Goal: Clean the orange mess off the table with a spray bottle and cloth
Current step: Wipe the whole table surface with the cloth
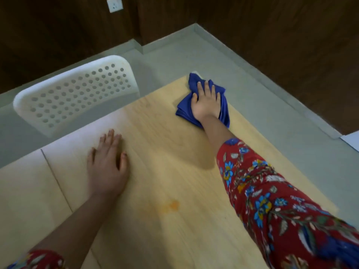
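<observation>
**A:** In the head view, where is the crumpled blue cloth (184, 110)?

**B:** It is at the far right corner of the pale wooden table (174, 239), under the right hand (206, 101). The fingers are spread and nearly straight, pressing on it.

**A:** And the left hand (106, 166)?

**B:** It lies flat on the tabletop with fingers straight and close together, holding nothing.

**A:** The small orange stain (172, 204)?

**B:** It is nearer, between the two forearms and well apart from the cloth. A white perforated plastic chair (73, 94) stands beyond the far edge.
</observation>
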